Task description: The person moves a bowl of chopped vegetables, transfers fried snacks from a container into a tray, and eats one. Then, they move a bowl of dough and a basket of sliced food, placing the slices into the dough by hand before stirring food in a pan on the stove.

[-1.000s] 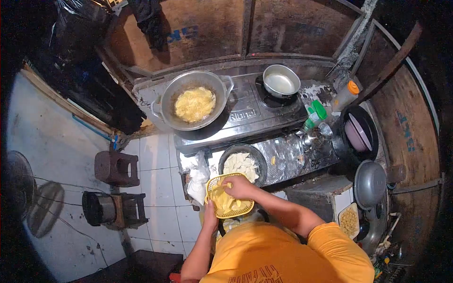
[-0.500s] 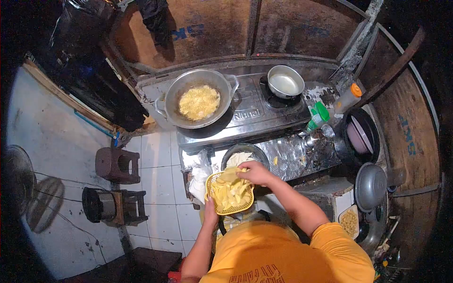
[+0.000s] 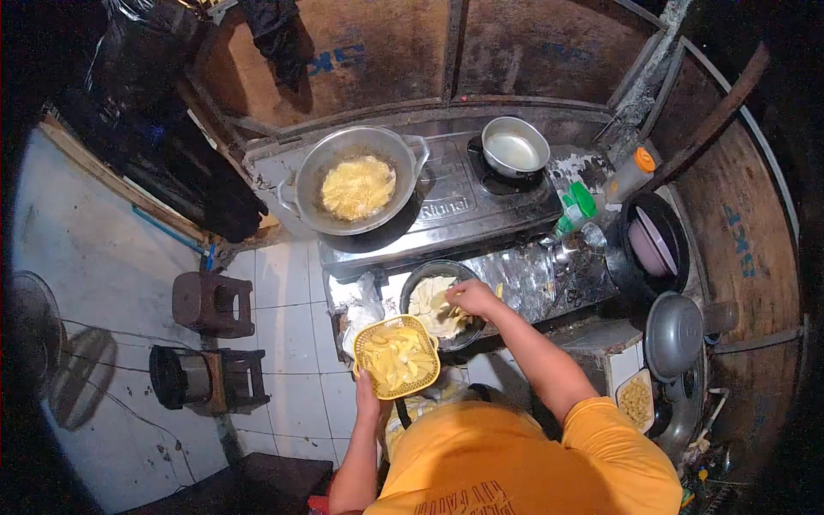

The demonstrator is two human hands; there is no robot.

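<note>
A yellow basket (image 3: 433, 371) full of pale yellow slices (image 3: 395, 354) is tilted in my left hand (image 3: 367, 400), which grips its lower left edge. My right hand (image 3: 471, 299) is closed over the right side of a dark bowl (image 3: 415, 281); what its fingers hold, if anything, is too small to make out. Pale batter-like pieces (image 3: 433, 300) lie in that bowl. On the stove (image 3: 446, 227), a large wok (image 3: 305, 184) holds yellow pieces (image 3: 359, 187) in bubbling oil.
A small pot (image 3: 516, 148) sits at the stove's right. Beyond are a green-capped bottle (image 3: 580, 202), an orange-capped bottle (image 3: 631, 174), a grey lid (image 3: 675, 337) and a tray of small yellow pieces (image 3: 635, 399). A white plastic bag (image 3: 364, 305) lies left of the bowl; a brown stool (image 3: 213, 304) stands left.
My right hand has left the basket and moved up and right to the bowl. The basket in my left hand has shifted left, with fewer slices heaped at its top.
</note>
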